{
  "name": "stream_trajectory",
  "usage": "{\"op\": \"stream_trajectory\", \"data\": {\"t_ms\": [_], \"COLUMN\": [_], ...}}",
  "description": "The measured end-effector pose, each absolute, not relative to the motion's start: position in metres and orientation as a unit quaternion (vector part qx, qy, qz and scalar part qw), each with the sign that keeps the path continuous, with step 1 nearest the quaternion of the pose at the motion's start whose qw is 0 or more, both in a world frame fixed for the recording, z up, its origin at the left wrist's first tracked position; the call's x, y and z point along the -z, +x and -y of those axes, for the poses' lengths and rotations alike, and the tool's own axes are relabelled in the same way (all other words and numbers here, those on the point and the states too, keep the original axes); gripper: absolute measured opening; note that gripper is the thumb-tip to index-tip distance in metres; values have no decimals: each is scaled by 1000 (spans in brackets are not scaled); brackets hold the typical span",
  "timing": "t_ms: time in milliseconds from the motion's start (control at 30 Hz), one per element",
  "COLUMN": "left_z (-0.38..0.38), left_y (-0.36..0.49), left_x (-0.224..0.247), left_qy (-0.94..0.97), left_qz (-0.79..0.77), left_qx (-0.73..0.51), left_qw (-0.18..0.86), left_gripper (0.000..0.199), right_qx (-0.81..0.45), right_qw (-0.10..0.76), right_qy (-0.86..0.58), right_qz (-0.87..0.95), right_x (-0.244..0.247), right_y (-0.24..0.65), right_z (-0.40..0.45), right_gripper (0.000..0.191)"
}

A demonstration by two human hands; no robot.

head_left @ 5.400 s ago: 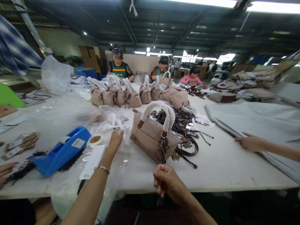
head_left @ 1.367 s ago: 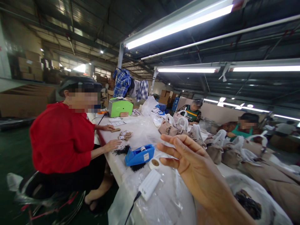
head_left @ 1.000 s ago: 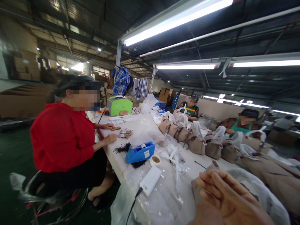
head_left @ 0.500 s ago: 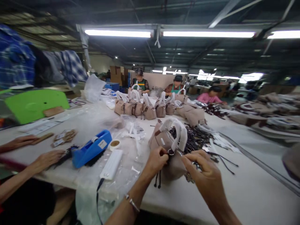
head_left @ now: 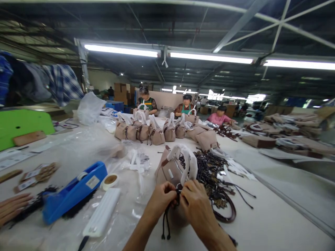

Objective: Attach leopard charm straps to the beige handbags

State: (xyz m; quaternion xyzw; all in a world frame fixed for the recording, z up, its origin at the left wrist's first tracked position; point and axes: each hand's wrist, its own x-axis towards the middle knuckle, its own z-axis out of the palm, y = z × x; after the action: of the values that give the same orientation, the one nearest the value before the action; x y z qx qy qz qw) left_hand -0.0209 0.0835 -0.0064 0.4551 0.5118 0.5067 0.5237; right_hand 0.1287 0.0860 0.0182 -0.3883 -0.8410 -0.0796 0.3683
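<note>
A beige handbag point(head_left: 167, 170) stands before me, its handles point(head_left: 192, 164) wrapped in white. At its front, near a metal ring point(head_left: 179, 186), my left hand point(head_left: 158, 202) pinches a black cord point(head_left: 164, 223) whose two knotted ends hang below. My right hand point(head_left: 197, 207) is closed at the same spot, thumb and fingertips meeting on the cord beside the ring. The bag's lower part is largely hidden behind both hands. Right of the bag lies a tangled pile of dark braided cords point(head_left: 209, 170), with a brown strap point(head_left: 231, 205) curled near my right wrist.
Left of me are a blue tape dispenser point(head_left: 75, 191), a tape roll point(head_left: 110, 181) and a white power strip point(head_left: 102, 212). Another person's hand point(head_left: 15, 207) rests at the left edge. Several finished-looking bags point(head_left: 157, 134) stand in a row behind, with co-workers beyond.
My right hand has moved in from the bag's right side, where it held something metallic, to meet my left at the ring. The view has turned right and tilted up.
</note>
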Motion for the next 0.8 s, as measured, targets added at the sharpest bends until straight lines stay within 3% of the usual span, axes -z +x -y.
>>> {"op": "stream_trajectory", "data": {"t_ms": [133,267,367,433,633,800], "left_z": [-87,-85,-83,-82,-88,-89], "left_y": [-19,-17,-17,-18,-26,-27], "left_x": [11,11,8,6,8,15], "left_qy": [473,505,519,520,547,566], "left_qz": [-524,-531,-543,-541,-523,-514], "left_qx": [-511,-512,-514,-520,-514,-525], "left_qw": [490,448,414,409,403,374], "left_gripper": [8,21,15,10,21,28], "right_qx": [91,85,92,104,140,72], "right_qw": [374,380,396,398,391,451], "right_qy": [-379,-376,-369,-357,-316,-239], "right_qz": [842,841,836,838,853,857], "right_x": [-14,-5,3,7,8,-1], "right_y": [128,128,126,127,133,135], "right_z": [-93,-97,-100,-103,-113,-114], "right_gripper": [20,21,22,23,19,18]}}
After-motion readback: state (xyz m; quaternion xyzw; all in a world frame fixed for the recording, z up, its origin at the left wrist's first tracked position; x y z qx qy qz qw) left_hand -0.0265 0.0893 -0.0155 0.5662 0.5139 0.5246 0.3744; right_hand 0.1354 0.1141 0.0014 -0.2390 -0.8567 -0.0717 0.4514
